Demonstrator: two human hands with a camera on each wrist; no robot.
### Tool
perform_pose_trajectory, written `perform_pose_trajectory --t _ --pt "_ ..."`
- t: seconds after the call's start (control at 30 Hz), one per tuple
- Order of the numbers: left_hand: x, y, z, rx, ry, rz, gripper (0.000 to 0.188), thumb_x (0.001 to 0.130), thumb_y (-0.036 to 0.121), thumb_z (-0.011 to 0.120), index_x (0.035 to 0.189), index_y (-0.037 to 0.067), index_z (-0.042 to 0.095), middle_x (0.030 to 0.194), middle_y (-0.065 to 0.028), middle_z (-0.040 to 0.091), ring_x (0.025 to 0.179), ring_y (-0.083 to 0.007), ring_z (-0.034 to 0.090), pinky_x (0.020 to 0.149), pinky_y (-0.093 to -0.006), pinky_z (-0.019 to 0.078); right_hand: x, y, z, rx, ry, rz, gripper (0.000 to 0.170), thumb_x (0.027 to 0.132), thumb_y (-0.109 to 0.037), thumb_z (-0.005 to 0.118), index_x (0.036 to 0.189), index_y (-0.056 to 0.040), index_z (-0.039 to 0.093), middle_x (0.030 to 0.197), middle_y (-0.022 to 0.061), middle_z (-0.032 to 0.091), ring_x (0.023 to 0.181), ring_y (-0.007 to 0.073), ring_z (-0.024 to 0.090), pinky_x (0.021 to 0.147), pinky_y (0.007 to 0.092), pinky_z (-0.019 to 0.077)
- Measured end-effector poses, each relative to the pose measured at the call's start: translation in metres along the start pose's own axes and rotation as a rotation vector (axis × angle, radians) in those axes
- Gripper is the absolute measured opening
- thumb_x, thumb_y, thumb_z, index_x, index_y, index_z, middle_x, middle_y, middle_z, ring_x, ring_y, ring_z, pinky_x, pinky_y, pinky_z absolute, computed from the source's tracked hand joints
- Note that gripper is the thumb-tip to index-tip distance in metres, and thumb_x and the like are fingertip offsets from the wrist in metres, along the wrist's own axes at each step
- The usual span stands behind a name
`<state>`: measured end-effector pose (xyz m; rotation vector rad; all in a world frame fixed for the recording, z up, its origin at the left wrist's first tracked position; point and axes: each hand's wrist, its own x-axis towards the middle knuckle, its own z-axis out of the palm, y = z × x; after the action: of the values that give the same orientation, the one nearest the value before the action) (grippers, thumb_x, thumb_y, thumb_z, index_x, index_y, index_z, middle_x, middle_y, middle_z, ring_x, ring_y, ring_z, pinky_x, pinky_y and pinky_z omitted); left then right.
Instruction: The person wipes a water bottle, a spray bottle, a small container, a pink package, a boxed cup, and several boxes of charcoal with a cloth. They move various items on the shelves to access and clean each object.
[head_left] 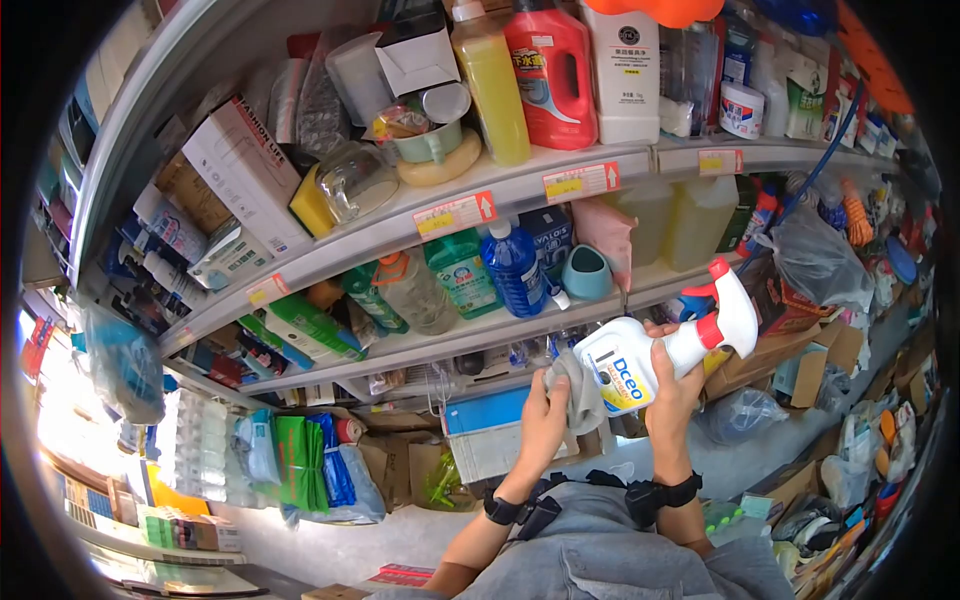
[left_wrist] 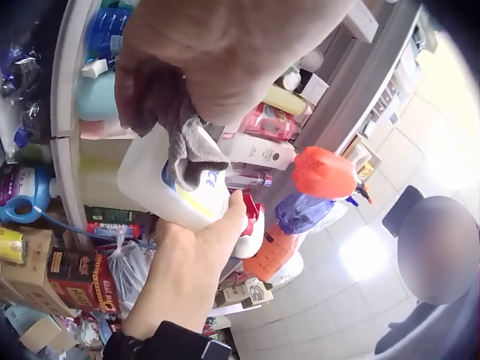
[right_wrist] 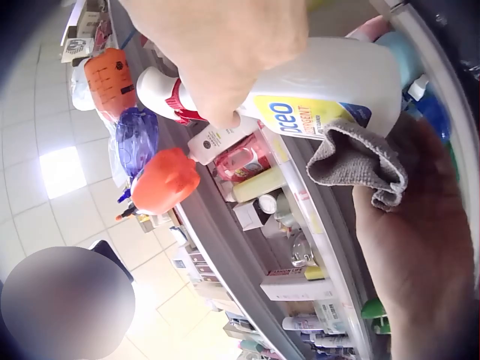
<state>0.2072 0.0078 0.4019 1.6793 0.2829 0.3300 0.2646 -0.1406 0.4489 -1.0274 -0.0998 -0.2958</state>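
Observation:
A white spray bottle [head_left: 625,372] with a red and white trigger head [head_left: 730,310] and a "Dceo" label is held tilted in front of the shelves. My right hand [head_left: 672,385] grips it around the neck end, thumb and fingers on either side. A grey cloth [head_left: 580,400] is pinched in my left hand [head_left: 543,420] against the bottle's base end. In the left wrist view the cloth [left_wrist: 191,154] lies over the label side. From the right wrist, the cloth [right_wrist: 356,161] overlaps the label's lower corner, and the left fingers are partly hidden behind the bottle [right_wrist: 337,75].
Shelves [head_left: 400,235] crowded with bottles and boxes stand ahead, among them a blue bottle [head_left: 515,275] and a red jug [head_left: 550,80]. A blue and white box [head_left: 490,420] sits below the hands. Cartons and bagged goods [head_left: 745,415] are at right; an orange item [head_left: 660,8] hangs overhead.

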Motion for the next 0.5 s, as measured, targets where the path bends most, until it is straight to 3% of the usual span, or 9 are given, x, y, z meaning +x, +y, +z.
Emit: perform_pose_trajectory --t 0.03,0.13,0.23,0.27,0.4,0.47,0.5 --pt "-0.001 0.003 0.000 0.001 -0.001 0.000 0.036 0.099 0.031 0.050 0.121 0.002 0.052 0.096 -0.0167 0.064 0.081 -0.0251 0.060 0.074 -0.0346 0.0465 -0.001 0.000 0.000 -0.003 -0.004 0.006 0.034 0.086 -0.005 0.066 0.114 -0.0002 0.049 0.109 0.0113 0.062 0.110 0.0216 0.059 0.100 0.0370 0.0419" --pt "-0.007 -0.005 0.000 0.134 -0.165 -0.121 0.044 0.096 0.038 0.054 0.121 0.001 0.052 0.073 -0.0148 0.060 0.061 -0.0200 0.053 0.058 -0.0346 0.0427 0.001 0.002 -0.002 -0.024 -0.001 -0.019 0.034 0.086 -0.004 0.066 0.115 0.0001 0.049 0.109 0.0114 0.062 0.109 0.0220 0.059 0.100 0.0370 0.0420" --pt "-0.018 -0.011 0.007 0.156 -0.304 -0.121 0.048 0.095 0.039 0.055 0.124 0.001 0.051 0.067 -0.0130 0.058 0.058 -0.0187 0.052 0.056 -0.0344 0.0418 0.004 0.002 -0.007 -0.056 0.030 -0.057 0.030 0.087 -0.002 0.062 0.114 -0.0008 0.049 0.107 0.0109 0.061 0.111 0.0243 0.059 0.103 0.0390 0.0402" --pt "-0.019 -0.017 0.009 0.150 -0.385 -0.162 0.051 0.095 0.040 0.056 0.127 0.000 0.050 0.070 -0.0130 0.059 0.062 -0.0167 0.053 0.057 -0.0328 0.0420 0.005 0.002 -0.009 -0.070 0.054 -0.063 0.027 0.088 -0.001 0.059 0.114 -0.0018 0.050 0.106 0.0105 0.059 0.113 0.0262 0.058 0.105 0.0411 0.0384" --pt "-0.021 -0.038 0.019 -0.046 -0.374 -0.152 0.054 0.096 0.041 0.053 0.130 -0.001 0.048 0.081 -0.0102 0.063 0.071 -0.0161 0.055 0.062 -0.0307 0.0440 0.005 0.000 -0.014 -0.029 0.079 -0.042 0.026 0.089 -0.001 0.059 0.113 -0.0013 0.050 0.106 0.0113 0.060 0.113 0.0269 0.058 0.104 0.0409 0.0398" --pt "-0.018 -0.035 0.018 -0.282 -0.304 -0.504 0.047 0.102 0.034 0.047 0.137 0.003 0.045 0.113 -0.0021 0.061 0.094 -0.0122 0.057 0.079 -0.0255 0.0458 0.003 -0.003 -0.015 0.020 0.068 0.006 0.029 0.088 -0.002 0.061 0.114 -0.0014 0.050 0.106 0.0115 0.060 0.112 0.0263 0.059 0.102 0.0400 0.0412" --pt "-0.015 -0.034 0.019 -0.282 -0.304 -0.503 0.047 0.102 0.034 0.047 0.137 0.003 0.045 0.113 -0.0021 0.061 0.094 -0.0122 0.057 0.079 -0.0255 0.0458 0.002 -0.005 -0.015 0.071 0.057 0.054 0.032 0.086 -0.002 0.064 0.114 -0.0015 0.049 0.106 0.0117 0.061 0.111 0.0256 0.059 0.100 0.0391 0.0426"
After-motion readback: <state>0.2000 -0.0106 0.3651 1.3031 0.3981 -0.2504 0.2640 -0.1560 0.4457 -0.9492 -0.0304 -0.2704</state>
